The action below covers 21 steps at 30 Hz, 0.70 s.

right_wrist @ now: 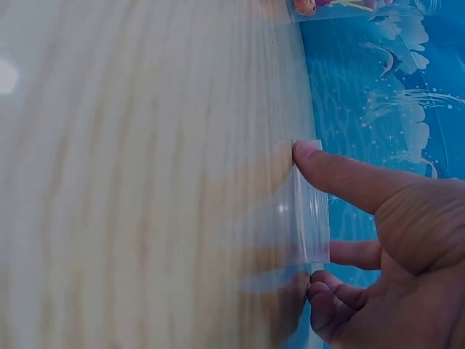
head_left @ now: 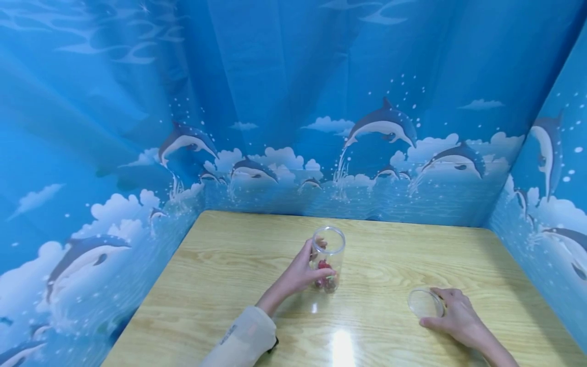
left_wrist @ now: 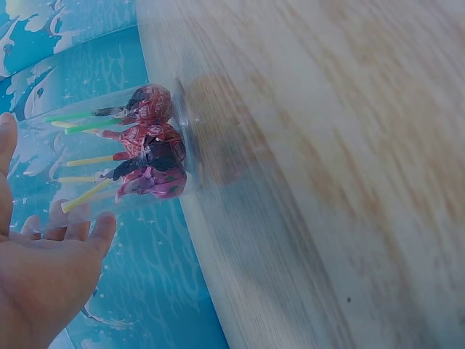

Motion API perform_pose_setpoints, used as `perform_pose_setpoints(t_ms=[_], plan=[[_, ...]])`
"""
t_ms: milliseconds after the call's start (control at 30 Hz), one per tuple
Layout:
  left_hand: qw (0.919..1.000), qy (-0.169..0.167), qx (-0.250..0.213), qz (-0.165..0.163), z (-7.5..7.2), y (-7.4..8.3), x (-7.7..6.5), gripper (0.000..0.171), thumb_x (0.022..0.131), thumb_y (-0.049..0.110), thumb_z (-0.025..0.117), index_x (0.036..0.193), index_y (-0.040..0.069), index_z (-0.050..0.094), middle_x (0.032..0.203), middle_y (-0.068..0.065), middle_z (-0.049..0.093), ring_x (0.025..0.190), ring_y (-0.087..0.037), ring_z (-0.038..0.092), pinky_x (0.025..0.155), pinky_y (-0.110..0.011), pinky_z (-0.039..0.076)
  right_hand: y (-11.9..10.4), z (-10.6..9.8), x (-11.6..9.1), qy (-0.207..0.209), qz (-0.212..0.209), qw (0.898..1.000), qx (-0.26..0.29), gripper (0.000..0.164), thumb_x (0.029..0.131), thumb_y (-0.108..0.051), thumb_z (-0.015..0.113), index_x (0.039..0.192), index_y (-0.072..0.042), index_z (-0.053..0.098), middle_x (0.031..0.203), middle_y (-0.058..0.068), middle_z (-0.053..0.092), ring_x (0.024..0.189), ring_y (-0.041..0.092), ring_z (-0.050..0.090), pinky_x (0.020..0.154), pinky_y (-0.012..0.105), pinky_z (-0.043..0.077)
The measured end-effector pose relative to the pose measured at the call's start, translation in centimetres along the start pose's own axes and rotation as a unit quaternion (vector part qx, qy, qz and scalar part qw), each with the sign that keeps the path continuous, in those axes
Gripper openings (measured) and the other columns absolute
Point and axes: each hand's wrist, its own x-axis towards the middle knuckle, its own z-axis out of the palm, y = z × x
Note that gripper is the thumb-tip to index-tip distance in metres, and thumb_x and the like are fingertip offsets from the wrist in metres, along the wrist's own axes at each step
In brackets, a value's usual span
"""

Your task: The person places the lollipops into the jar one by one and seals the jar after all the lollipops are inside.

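A tall clear plastic jar (head_left: 338, 256) stands upright on the table with its round mouth uncovered. Inside, at the bottom, lie several lollipops (left_wrist: 154, 142) in red, pink and dark wrappers, their yellow and green sticks pointing up. My left hand (head_left: 300, 272) holds the jar from the left, thumb across the front and fingers around the back. Off to the right, a shallow clear round lid (head_left: 423, 305) rests on the tabletop. My right hand (head_left: 458, 317) grips it at its right side; in the right wrist view the thumb and fingers span the lid's rim (right_wrist: 314, 211).
Both hands work over a glossy wood-grain table (head_left: 220, 255). Blue curtains (head_left: 284, 92) printed with dolphins and clouds hang behind the table and along its left and right sides.
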Motion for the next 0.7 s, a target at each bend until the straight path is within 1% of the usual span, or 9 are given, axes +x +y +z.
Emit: perform_pose_setpoints(t_ms=[133, 233, 300, 367, 467, 533, 600, 667, 700], plan=[[1.0000, 0.003, -0.002, 0.001, 0.0, -0.1, -0.1, 0.087, 0.086, 0.019, 0.086, 0.155, 0.005, 0.035, 0.152, -0.014, 0.049, 0.143, -0.036, 0.044, 0.120, -0.053, 0.035, -0.2, 0.0, 0.1, -0.001, -0.007, 1.000, 0.005, 0.087, 0.073, -0.033, 0.094, 0.132, 0.016, 0.054, 0.119, 0.037, 0.055, 0.110, 0.054, 0.053, 0.083, 0.065, 0.052], [1.0000, 0.005, -0.001, 0.001, 0.1, -0.1, -0.1, 0.087, 0.086, 0.019, 0.086, 0.154, 0.005, 0.035, 0.152, -0.014, 0.050, 0.142, -0.037, 0.044, 0.119, -0.054, 0.035, -0.6, 0.0, 0.4, -0.005, -0.015, 0.999, 0.031, 0.086, 0.075, -0.025, 0.092, 0.132, 0.022, 0.049, 0.121, 0.041, 0.055, 0.111, 0.057, 0.054, 0.087, 0.068, 0.052], [1.0000, 0.004, -0.001, 0.001, 0.1, -0.1, -0.1, 0.087, 0.086, 0.019, 0.086, 0.154, 0.005, 0.035, 0.151, -0.013, 0.050, 0.142, -0.037, 0.045, 0.119, -0.053, 0.036, -1.2, 0.1, 0.8, -0.007, -0.019, 0.998, 0.053, 0.083, 0.076, -0.018, 0.091, 0.130, 0.026, 0.046, 0.122, 0.045, 0.053, 0.111, 0.058, 0.056, 0.089, 0.066, 0.053], [1.0000, 0.002, -0.001, 0.000, 0.1, -0.1, -0.1, 0.087, 0.085, 0.020, 0.086, 0.154, 0.004, 0.035, 0.150, -0.013, 0.050, 0.142, -0.036, 0.045, 0.119, -0.053, 0.036, -1.8, 0.2, 1.2, -0.006, -0.022, 0.998, 0.066, 0.081, 0.075, -0.012, 0.090, 0.129, 0.028, 0.044, 0.123, 0.047, 0.051, 0.112, 0.061, 0.054, 0.092, 0.065, 0.053], [1.0000, -0.002, 0.000, 0.000, 0.1, -0.1, 0.0, 0.088, 0.085, 0.021, 0.086, 0.154, 0.004, 0.035, 0.150, -0.013, 0.050, 0.142, -0.036, 0.045, 0.119, -0.052, 0.036, -3.1, -0.1, 1.7, -0.027, -0.016, 0.995, 0.094, 0.083, 0.077, -0.009, 0.088, 0.133, 0.028, 0.039, 0.126, 0.050, 0.047, 0.115, 0.063, 0.053, 0.092, 0.060, 0.055], [1.0000, -0.002, 0.000, 0.001, 0.1, -0.1, 0.0, 0.088, 0.086, 0.021, 0.086, 0.155, 0.004, 0.034, 0.150, -0.013, 0.050, 0.142, -0.036, 0.045, 0.119, -0.052, 0.035, -4.1, -0.4, 2.0, -0.044, -0.012, 0.992, 0.122, 0.086, 0.080, -0.009, 0.086, 0.138, 0.026, 0.034, 0.131, 0.051, 0.042, 0.121, 0.065, 0.048, 0.094, 0.059, 0.055], [1.0000, -0.001, 0.000, 0.002, 0.0, -0.1, 0.0, 0.087, 0.086, 0.020, 0.086, 0.155, 0.004, 0.034, 0.150, -0.013, 0.050, 0.142, -0.037, 0.044, 0.119, -0.053, 0.035, -5.0, -0.9, 2.3, -0.057, -0.011, 0.987, 0.148, 0.088, 0.082, -0.008, 0.085, 0.142, 0.024, 0.029, 0.135, 0.052, 0.039, 0.122, 0.065, 0.047, 0.092, 0.054, 0.058], [1.0000, -0.001, 0.000, 0.003, 0.1, -0.1, 0.0, 0.087, 0.086, 0.019, 0.086, 0.155, 0.004, 0.034, 0.150, -0.013, 0.050, 0.142, -0.037, 0.045, 0.119, -0.053, 0.035, -5.9, -1.2, 2.6, -0.054, -0.022, 0.985, 0.165, 0.088, 0.081, -0.006, 0.085, 0.143, 0.023, 0.029, 0.136, 0.052, 0.038, 0.124, 0.065, 0.046, 0.092, 0.048, 0.059], [1.0000, 0.000, 0.000, 0.004, 0.1, -0.1, 0.0, 0.087, 0.086, 0.019, 0.086, 0.155, 0.004, 0.034, 0.150, -0.014, 0.050, 0.142, -0.037, 0.045, 0.119, -0.053, 0.036, -6.4, -1.3, 2.7, -0.051, -0.024, 0.984, 0.169, 0.088, 0.081, -0.007, 0.086, 0.143, 0.022, 0.030, 0.138, 0.051, 0.039, 0.124, 0.062, 0.048, 0.090, 0.043, 0.059]])
